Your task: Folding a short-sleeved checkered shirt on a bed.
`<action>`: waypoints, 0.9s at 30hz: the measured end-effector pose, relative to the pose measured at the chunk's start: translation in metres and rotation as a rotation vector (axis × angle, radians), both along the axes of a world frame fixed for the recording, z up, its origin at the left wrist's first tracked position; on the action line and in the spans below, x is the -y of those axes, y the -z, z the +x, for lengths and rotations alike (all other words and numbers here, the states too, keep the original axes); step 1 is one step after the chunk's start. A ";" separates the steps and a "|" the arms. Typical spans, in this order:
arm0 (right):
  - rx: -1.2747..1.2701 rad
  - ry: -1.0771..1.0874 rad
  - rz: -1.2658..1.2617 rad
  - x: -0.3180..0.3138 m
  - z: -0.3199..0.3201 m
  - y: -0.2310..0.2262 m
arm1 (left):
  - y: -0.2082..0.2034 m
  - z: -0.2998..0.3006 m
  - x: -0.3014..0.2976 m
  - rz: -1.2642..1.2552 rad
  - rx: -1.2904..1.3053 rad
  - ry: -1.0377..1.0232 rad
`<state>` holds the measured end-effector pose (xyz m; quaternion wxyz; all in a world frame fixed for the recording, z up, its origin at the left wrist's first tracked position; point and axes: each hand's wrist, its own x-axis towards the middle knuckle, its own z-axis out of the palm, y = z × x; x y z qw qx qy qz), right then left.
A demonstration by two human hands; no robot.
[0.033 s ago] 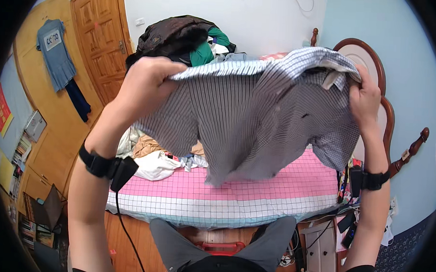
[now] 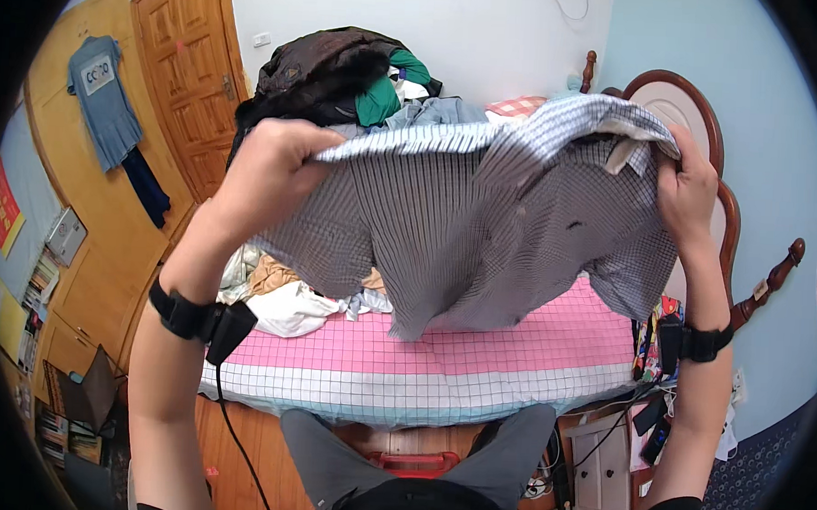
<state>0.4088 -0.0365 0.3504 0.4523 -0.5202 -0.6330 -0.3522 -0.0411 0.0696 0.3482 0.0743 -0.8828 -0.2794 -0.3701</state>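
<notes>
A blue-and-white checked shirt (image 2: 446,220) hangs stretched out in the air above the bed, its collar toward the right and its lower part drooping in folds. My left hand (image 2: 276,163) is closed around the shirt's upper edge at the left. At the right, my right hand (image 2: 685,190) pinches the cloth beside the collar. The fingertips of both hands are partly hidden by the fabric. Beneath the shirt lies the bed (image 2: 403,387) with a pink, white and blue checked sheet.
Dark jackets and other clothes (image 2: 325,69) are heaped at the bed's far side. Crumpled white and tan clothes (image 2: 288,309) lie on its left part. A wooden headboard (image 2: 719,132) and a small white cabinet (image 2: 600,468) stand to the right. A cable (image 2: 228,420) hangs from my left wristband.
The shirt's upper edge and both hands sit slightly lower. The hanging bottom of the shirt has swung a little upward and right. Both hands still hold it.
</notes>
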 end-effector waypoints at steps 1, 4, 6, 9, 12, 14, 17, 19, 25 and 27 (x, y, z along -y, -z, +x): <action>-0.003 -0.003 -0.004 0.008 -0.001 0.002 | 0.011 -0.004 0.008 -0.250 0.042 0.079; 0.064 -0.021 -0.059 0.030 -0.001 0.010 | 0.040 -0.002 0.035 -0.632 0.015 0.219; 0.070 0.052 -0.060 0.041 0.017 0.006 | 0.057 0.017 0.053 -0.644 -0.051 0.314; 0.154 0.338 -0.060 0.043 0.058 -0.005 | 0.075 0.076 0.096 -1.058 -0.042 0.522; 0.113 0.564 -0.048 0.042 0.109 -0.012 | 0.130 0.159 0.138 -0.975 0.128 0.699; 0.068 0.615 -0.095 0.033 0.142 -0.019 | 0.149 0.211 0.165 -1.015 0.240 0.852; -0.336 0.570 -0.184 -0.001 0.150 -0.024 | 0.162 0.240 0.178 -1.073 0.349 0.859; -0.053 0.267 -0.114 -0.039 0.120 -0.017 | 0.179 0.238 0.174 -1.072 0.405 0.848; 0.142 -0.264 -0.285 -0.182 -0.088 0.080 | 0.270 0.159 0.130 -1.168 0.459 0.375; 0.095 -0.408 -0.384 -0.222 -0.143 0.144 | 0.306 0.127 0.127 -1.159 0.481 0.253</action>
